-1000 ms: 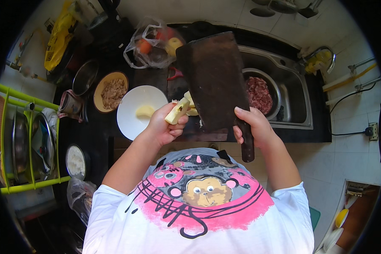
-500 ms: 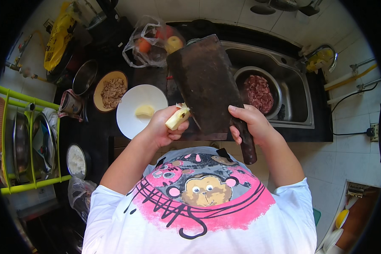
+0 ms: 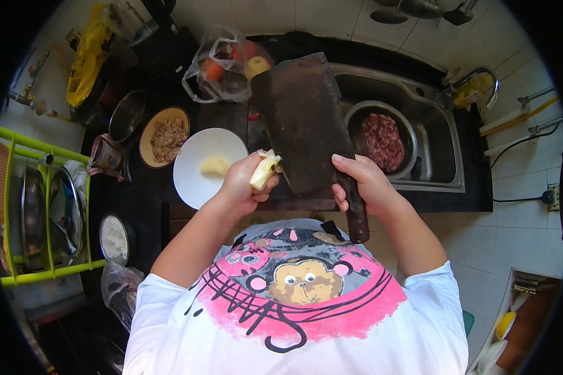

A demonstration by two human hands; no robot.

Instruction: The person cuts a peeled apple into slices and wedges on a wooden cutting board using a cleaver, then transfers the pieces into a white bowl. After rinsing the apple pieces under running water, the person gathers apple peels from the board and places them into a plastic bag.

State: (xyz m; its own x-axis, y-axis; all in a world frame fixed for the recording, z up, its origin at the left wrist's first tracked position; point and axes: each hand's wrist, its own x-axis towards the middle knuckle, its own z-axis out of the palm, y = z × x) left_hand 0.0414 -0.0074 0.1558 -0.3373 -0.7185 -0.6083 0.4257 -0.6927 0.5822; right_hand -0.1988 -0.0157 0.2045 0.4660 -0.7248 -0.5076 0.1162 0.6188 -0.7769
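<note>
A large dark cleaver [image 3: 303,125] is in my right hand [image 3: 364,181], its handle gripped with the thumb near the blade's base. The broad blade points away from me, over the counter and the sink's left edge. Closed round a pale yellow peeled vegetable piece [image 3: 266,173] is my left hand [image 3: 243,184]; dark spots mark the piece, whose exact kind I cannot tell. It is close to the blade's left edge. Just left of that hand stands a white bowl [image 3: 187,172] with another pale yellow piece [image 3: 214,166] inside.
Raw red meat [image 3: 383,142] lies in a metal bowl [image 3: 355,107] in the sink [image 3: 431,119]. Left of the white bowl are a yellow-rimmed bowl [image 3: 145,140] of minced food and a bowl of white powder [image 3: 114,237]. A plastic bag of fruit [image 3: 211,69] rests behind; a green rack [image 3: 50,275] stands far left.
The cleaver has shifted slightly, and its handle has moved a little left with my right hand. My left hand has tilted the vegetable piece more upright. Both grips are kept.
</note>
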